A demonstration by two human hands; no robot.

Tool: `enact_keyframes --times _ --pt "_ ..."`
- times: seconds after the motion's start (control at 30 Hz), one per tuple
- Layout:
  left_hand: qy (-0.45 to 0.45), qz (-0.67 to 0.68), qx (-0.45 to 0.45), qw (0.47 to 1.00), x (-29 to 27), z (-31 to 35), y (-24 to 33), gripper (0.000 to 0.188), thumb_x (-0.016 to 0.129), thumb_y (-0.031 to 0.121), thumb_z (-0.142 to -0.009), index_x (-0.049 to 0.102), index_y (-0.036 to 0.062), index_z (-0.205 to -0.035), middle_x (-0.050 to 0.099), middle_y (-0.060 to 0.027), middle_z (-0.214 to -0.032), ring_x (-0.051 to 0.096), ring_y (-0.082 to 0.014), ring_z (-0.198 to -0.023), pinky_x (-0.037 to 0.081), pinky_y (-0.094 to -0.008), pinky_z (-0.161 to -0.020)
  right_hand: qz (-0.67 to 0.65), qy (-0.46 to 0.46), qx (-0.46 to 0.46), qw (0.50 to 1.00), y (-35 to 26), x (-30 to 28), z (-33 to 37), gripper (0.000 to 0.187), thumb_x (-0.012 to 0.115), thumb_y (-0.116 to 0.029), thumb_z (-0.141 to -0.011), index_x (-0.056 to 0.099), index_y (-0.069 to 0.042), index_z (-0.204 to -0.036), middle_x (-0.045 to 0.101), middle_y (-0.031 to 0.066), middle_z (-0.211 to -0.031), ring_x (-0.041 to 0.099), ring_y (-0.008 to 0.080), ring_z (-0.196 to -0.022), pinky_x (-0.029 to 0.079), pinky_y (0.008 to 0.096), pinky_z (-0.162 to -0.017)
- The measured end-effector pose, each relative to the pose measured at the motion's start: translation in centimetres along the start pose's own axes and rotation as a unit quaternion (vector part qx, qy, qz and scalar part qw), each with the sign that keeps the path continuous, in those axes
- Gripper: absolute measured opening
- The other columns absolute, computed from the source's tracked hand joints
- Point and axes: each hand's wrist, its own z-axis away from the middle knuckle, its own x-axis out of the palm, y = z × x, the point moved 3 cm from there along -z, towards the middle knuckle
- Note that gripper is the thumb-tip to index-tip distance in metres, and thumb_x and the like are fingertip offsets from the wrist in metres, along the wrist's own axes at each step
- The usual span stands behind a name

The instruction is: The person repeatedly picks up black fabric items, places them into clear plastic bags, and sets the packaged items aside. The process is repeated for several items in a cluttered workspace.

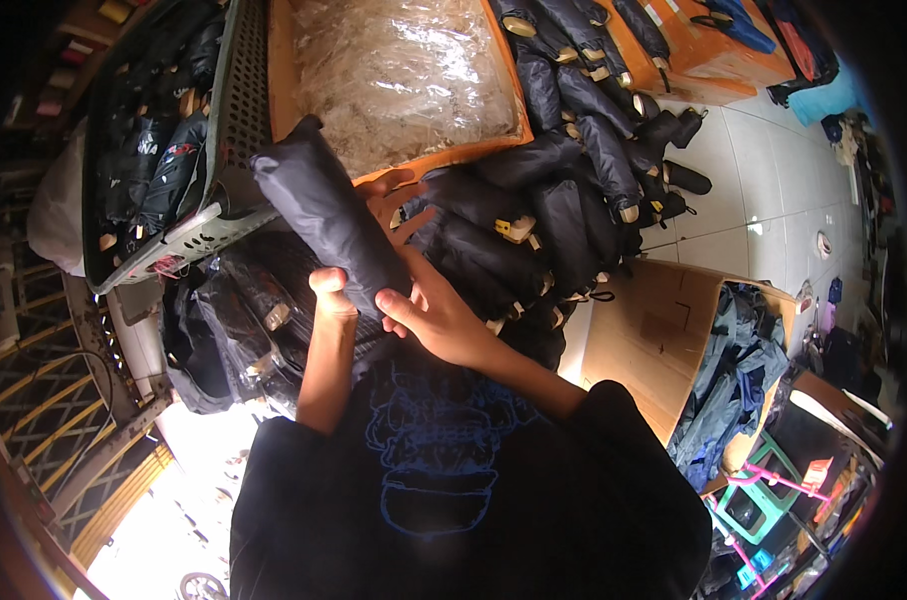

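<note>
A stuffed black fabric pouch [324, 205], long and roll-shaped, lies tilted across both hands, its far end toward the upper left. My left hand [334, 290] supports it from beneath; the thumb shows at its left side, and fingers, apparently of the same hand, reach out past its right side. At the near end, my right hand [429, 315] grips it with the thumb on top and the fingers curled under. Beyond my hands lies a heap of similar black rolls [574, 215], several with beige ends.
A dark green perforated crate [236, 130] holds more black rolls at the upper left. Beside it stands an orange-rimmed box [509, 85] with clear plastic inside. To the right, a cardboard box [634, 335] contains blue-grey cloth. A green stool [779, 480] stands lower right, a metal lattice [44, 400] left.
</note>
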Motion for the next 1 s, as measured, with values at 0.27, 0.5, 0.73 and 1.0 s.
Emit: enact_keyframes --times 0.27,0.5,0.73,1.0 --pt "0.123 -0.163 -0.049 0.978 0.3 0.7 0.5 0.080 0.079 0.022 -0.075 0.036 -0.0048 -0.137 0.058 -0.0188 -0.119 0.059 -0.0262 -0.108 0.048 -0.0386 -0.094 0.051 0.100 -0.161 0.981 4.2 -2.4 -0.5 0.062 0.062 -0.028 -0.093 0.025 0.000 -0.134 0.047 0.0152 -0.122 0.057 0.0167 -0.101 0.052 0.0297 -0.074" --pt "-0.021 -0.382 -0.078 0.921 2.5 0.3 -1.9 0.056 0.066 0.021 -0.089 0.047 -0.0026 -0.136 0.034 -0.0185 -0.149 0.028 -0.0300 -0.140 0.022 -0.0397 -0.114 -0.038 0.142 -0.111 0.983 2.2 -7.6 0.1 0.069 0.052 -0.037 -0.098 0.018 -0.002 -0.146 0.036 0.0135 -0.141 0.037 0.0220 -0.130 0.031 0.0359 -0.108" --pt "0.034 -0.414 -0.097 0.904 -4.9 -6.9 -3.0 0.029 0.057 0.016 -0.095 0.062 -0.0027 -0.116 0.065 -0.0130 -0.118 0.061 -0.0184 -0.105 0.047 -0.0318 -0.092 -0.041 0.168 -0.040 0.984 0.6 -11.4 2.6 0.052 0.046 -0.039 -0.099 0.030 -0.005 -0.135 0.059 0.0195 -0.100 0.066 0.0299 -0.079 0.057 0.0426 -0.069" --pt "-0.202 -0.886 -0.137 0.393 -11.6 -19.5 -12.8 0.074 0.069 0.016 -0.079 0.035 0.0219 -0.145 0.024 -0.0043 -0.156 0.034 -0.0302 -0.136 0.042 -0.0515 -0.101 -0.209 0.157 -0.044 0.964 3.2 -13.1 3.0 0.057 0.041 -0.053 -0.096 0.029 -0.015 -0.136 0.056 0.0166 -0.100 0.064 0.0299 -0.076 0.056 0.0424 -0.063"
